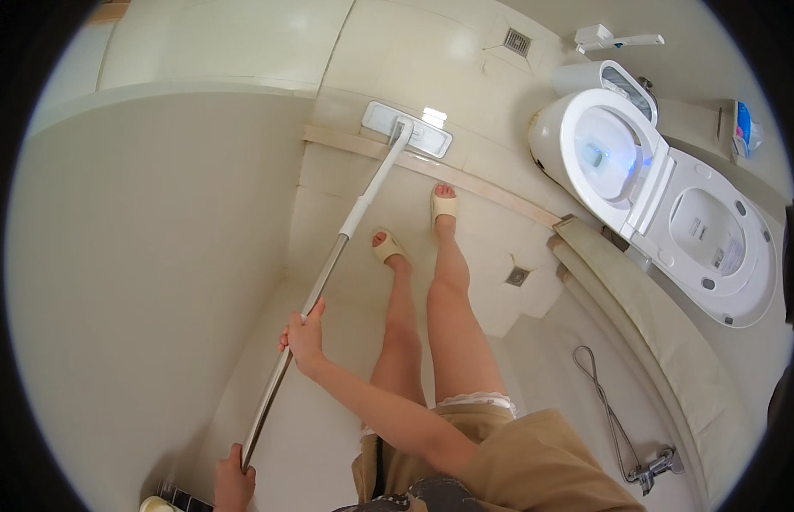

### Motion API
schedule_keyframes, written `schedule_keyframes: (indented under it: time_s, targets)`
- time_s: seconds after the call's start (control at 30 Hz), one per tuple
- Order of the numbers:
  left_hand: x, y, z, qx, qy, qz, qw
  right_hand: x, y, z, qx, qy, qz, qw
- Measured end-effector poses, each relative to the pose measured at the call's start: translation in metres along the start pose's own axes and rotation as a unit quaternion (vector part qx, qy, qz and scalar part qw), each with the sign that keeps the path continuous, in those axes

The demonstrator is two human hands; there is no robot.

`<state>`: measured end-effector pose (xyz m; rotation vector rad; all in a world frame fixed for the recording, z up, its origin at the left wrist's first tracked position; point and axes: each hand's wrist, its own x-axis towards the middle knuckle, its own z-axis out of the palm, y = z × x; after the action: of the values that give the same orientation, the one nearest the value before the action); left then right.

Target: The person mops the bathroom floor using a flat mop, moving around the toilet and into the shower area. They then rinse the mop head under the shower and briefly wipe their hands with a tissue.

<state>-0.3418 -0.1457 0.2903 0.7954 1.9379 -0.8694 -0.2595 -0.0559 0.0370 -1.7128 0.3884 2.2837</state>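
Note:
A flat mop with a metal pole [269,387] and a light grey upper section slants across the view. My right hand [304,336] is wrapped around the middle of the pole, its forearm crossing in front of my body. Lower left, at the pole's near end, my left hand [234,483] grips it, partly cut off by the picture's edge. The rectangular mop head [406,130] lies on the tiled floor by a raised pinkish threshold strip [493,190], overlapping it. My feet, in cream slippers [444,205], stand on the near side of that strip.
A white toilet [560,137] with raised lid stands right, beside a white bin [573,78]. Floor drains [517,42] [518,276] lie beyond and before the strip. A folded shower curtain [653,307] and a shower mixer with hose [653,470] are at right; a wall [147,243] rises left.

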Motion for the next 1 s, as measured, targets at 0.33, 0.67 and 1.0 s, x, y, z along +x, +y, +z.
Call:
schedule_keyframes:
  time_s: [0.33,0.67,1.0]
  targets:
    - [-0.015,0.046,-0.024,0.024,-0.139,0.003,0.99,-0.019,-0.013,-0.047,0.045,0.028,-0.007,0.999]
    - [-0.019,0.084,-0.001,-0.212,-0.3,0.13,0.921,-0.052,-0.087,-0.124,0.055,0.092,0.031,0.994]
    - [-0.05,0.118,-0.035,-0.279,-0.269,0.115,0.914,-0.066,-0.115,-0.12,0.063,0.03,0.036,0.997]
